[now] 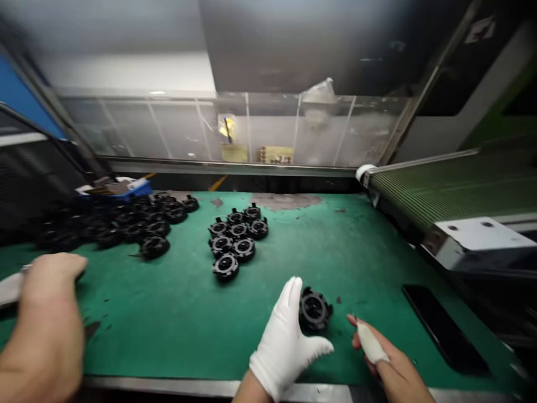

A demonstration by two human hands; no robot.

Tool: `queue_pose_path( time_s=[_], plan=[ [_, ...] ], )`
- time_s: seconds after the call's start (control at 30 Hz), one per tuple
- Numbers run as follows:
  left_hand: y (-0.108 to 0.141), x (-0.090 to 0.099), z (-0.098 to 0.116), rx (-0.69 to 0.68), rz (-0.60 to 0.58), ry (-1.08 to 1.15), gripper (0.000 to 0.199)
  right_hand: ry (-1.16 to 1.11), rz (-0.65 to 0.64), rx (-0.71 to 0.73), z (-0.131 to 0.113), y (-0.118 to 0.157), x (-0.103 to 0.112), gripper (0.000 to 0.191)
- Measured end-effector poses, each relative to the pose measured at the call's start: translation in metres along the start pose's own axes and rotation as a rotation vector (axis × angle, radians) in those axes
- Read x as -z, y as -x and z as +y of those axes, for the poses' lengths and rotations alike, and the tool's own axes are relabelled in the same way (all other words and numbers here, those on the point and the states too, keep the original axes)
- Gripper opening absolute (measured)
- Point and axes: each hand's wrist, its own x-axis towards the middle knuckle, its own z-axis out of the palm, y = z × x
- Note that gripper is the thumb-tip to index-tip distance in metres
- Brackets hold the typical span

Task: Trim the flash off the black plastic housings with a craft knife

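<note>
My left hand, in a white glove, is at the front centre with its thumb spread away from its fingers. Right beside its fingers lies a round black part with tabs around its rim; whether they touch is unclear. To the right of this part is my bare right hand, its fingers pinched together. A whitish cover sits over its thumb, and a small dark tip shows at the fingertips, too small to name. Several similar black parts stand grouped on the green mat, beyond my left hand.
Another person's blurred forearm reaches in at the left, near a large pile of black parts. Behind the pile is a blue tray. A black phone lies at the right, below a green conveyor belt and its metal bracket.
</note>
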Motion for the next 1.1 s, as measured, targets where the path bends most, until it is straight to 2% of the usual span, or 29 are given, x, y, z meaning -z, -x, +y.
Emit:
queue_pose_path(
  time_s=[0.07,0.13,0.27,0.33,0.4,0.6,0.67,0.77,0.83,0.93,1.0,1.1],
  plan=[
    [-0.019,-0.008,0.012,-0.039,-0.067,0.007,0.114,0.021,-0.048,0.028,-0.001,0.001,0.01,0.047],
    [-0.024,-0.012,0.015,-0.024,-0.089,0.013,0.104,0.087,-0.103,0.05,-0.006,0.004,0.022,0.052],
    [0.002,-0.009,0.011,-0.009,-0.141,-0.015,0.098,0.245,-0.263,0.144,-0.02,0.017,0.042,0.052],
    [0.017,-0.006,0.009,-0.01,-0.152,-0.042,0.093,0.308,-0.368,0.182,-0.026,0.022,0.046,0.049],
    [0.025,-0.005,0.008,-0.008,-0.153,-0.062,0.091,0.372,-0.412,0.22,-0.03,0.024,0.046,0.046],
    [0.025,-0.007,0.011,-0.032,-0.154,-0.077,0.09,0.628,-0.359,0.32,-0.033,0.01,0.038,0.048],
    [0.025,-0.005,0.011,-0.034,-0.163,-0.084,0.092,0.793,-0.309,0.277,-0.027,-0.003,0.045,0.051],
    [0.025,-0.004,0.012,-0.021,-0.182,-0.086,0.092,1.018,-0.15,0.106,-0.014,-0.024,0.064,0.051],
    [0.025,-0.003,0.012,-0.014,-0.19,-0.074,0.093,0.977,-0.133,0.089,-0.009,-0.032,0.074,0.049],
    [0.023,0.006,0.011,-0.009,-0.243,-0.055,0.096,0.766,-0.253,0.167,-0.012,-0.03,0.075,0.047],
    [0.022,0.02,0.008,-0.012,-0.322,-0.051,0.095,0.665,-0.309,0.203,-0.013,-0.021,0.067,0.046],
    [0.024,0.048,0.005,-0.026,-0.411,-0.043,0.084,0.594,-0.28,0.225,0.001,-0.009,0.053,0.044]
  ],
)
